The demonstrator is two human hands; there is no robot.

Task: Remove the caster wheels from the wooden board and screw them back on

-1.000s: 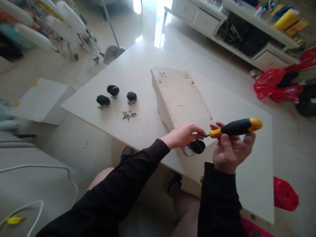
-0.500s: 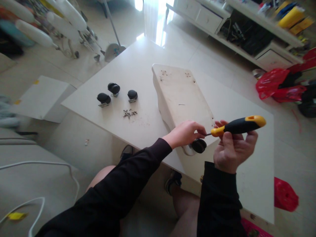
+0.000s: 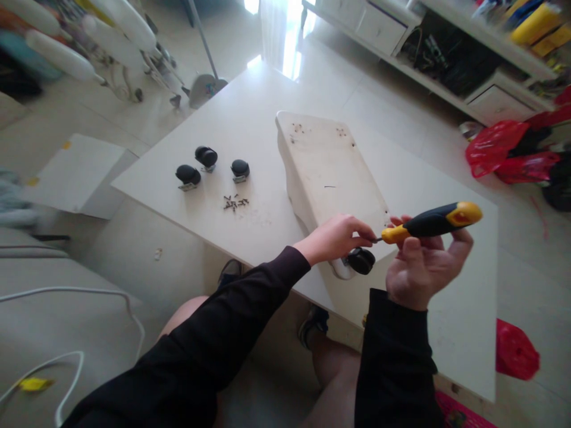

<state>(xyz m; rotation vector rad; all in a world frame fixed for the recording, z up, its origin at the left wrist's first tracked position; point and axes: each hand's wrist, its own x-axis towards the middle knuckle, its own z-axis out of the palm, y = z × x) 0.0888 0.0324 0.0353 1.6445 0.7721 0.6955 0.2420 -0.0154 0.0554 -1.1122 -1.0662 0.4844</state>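
Note:
My right hand [image 3: 419, 261] is closed around the handle of a yellow-and-black screwdriver [image 3: 432, 222], which points left. At the end of its thin shaft, the fingertips of my left hand [image 3: 341, 235] are pinched together; whether a screw is between them is hidden. Both hands are over the near end of a whitish board [image 3: 328, 160] with curved side panels, its flat face up. Just below my left fingers, a black caster wheel [image 3: 360, 260] sits at that end. Small holes show near the board's far corners and right edge.
Left of the board, on the white table [image 3: 214, 232], stand three loose casters [image 3: 239, 169] beside a small pile of screws [image 3: 235, 203]. A white box [image 3: 82, 178] is on the floor at left. Red plastic bags [image 3: 497, 148] lie at right, below a white cabinet [image 3: 379, 27].
The view has shifted very slightly. The screwdriver handle is tilted a little more upward at its right end; both hands keep nearly the same place.

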